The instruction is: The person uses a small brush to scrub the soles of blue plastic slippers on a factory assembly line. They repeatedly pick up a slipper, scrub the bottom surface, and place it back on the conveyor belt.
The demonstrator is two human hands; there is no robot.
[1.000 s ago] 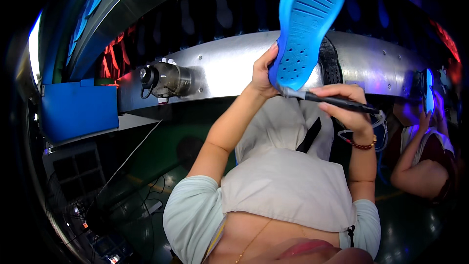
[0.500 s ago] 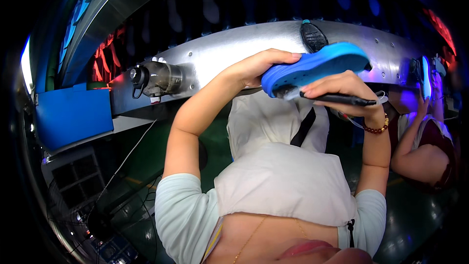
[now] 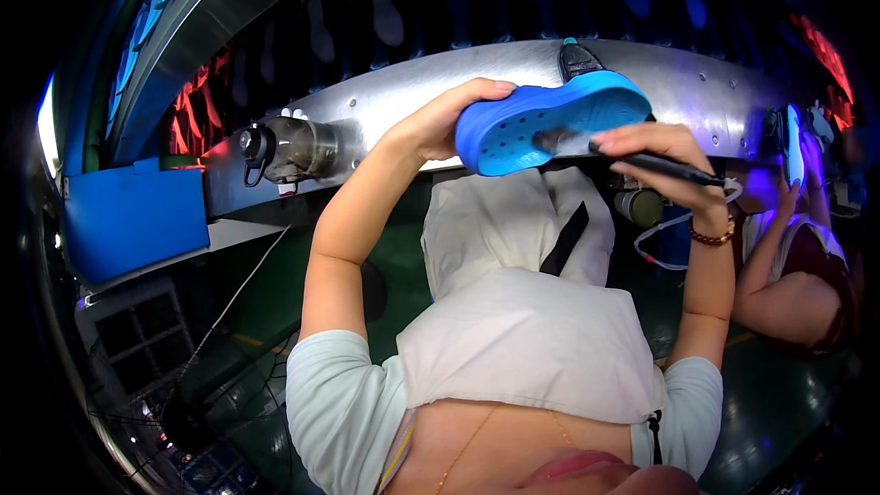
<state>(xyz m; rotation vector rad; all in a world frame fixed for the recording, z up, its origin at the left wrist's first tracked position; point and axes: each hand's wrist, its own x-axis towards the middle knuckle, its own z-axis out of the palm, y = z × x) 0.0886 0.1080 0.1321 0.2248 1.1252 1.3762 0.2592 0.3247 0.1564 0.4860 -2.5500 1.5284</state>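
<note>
From where I stand, the person's left hand (image 3: 445, 119) is wrapped round the near left end of a bright blue sole (image 3: 500, 128), its fingertips laid over the top edge. The right hand (image 3: 667, 154) is closed on the slim black handle of a brush (image 3: 674, 170), held like a pen. The brush head reaches over the sole's raised rim and into its hollow, near a scatter of small holes; the bristles are blurred, so I can't say for sure whether they press on the surface. The sole is held up tilted, hollow side toward the person, in front of the edge of a curved metal bench (image 3: 394, 96).

A beaded bracelet (image 3: 713, 231) circles the right wrist, and a thin pale tube (image 3: 646, 243) loops beside it. Just behind the sole, a black object (image 3: 579, 61) rests on the bench, partly hidden. Well to the left stands a smoky bottle (image 3: 310, 148) with a black lid. The person wears a pale apron (image 3: 527, 348) over light sleeves.

Beyond the bench, a dark line carries pale sole shapes (image 3: 387, 9) in a row. At far left there's a blue panel (image 3: 137, 220). Off to the right, a co-worker (image 3: 793, 284) in dark red has a hand up at a glowing blue piece (image 3: 794, 147).
</note>
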